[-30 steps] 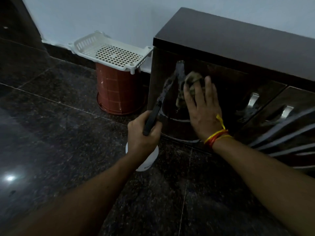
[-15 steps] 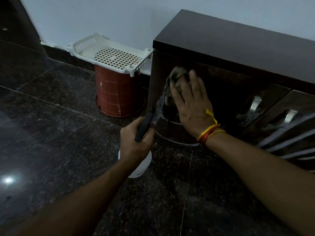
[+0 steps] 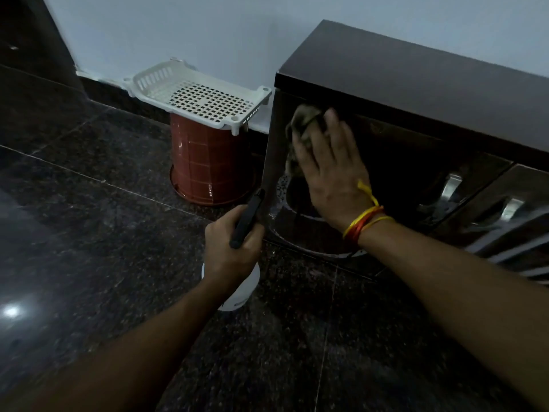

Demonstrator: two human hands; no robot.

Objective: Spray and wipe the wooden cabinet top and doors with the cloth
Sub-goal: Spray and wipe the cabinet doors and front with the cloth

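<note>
Right hand (image 3: 329,171) flat, fingers spread, pressing the cloth (image 3: 300,135) against the door (image 3: 386,179) near its upper left corner, just under the top (image 3: 416,84); left hand (image 3: 231,248) wrapped round the bottle (image 3: 234,289), held low off the door's lower left corner. Could miss the wet ring showing below the cloth on the door, leaving streaks to dry. Could also swing the bottle's black nozzle against the door's left edge, or squeeze by accident and wet the floor (image 3: 89,233).
</note>
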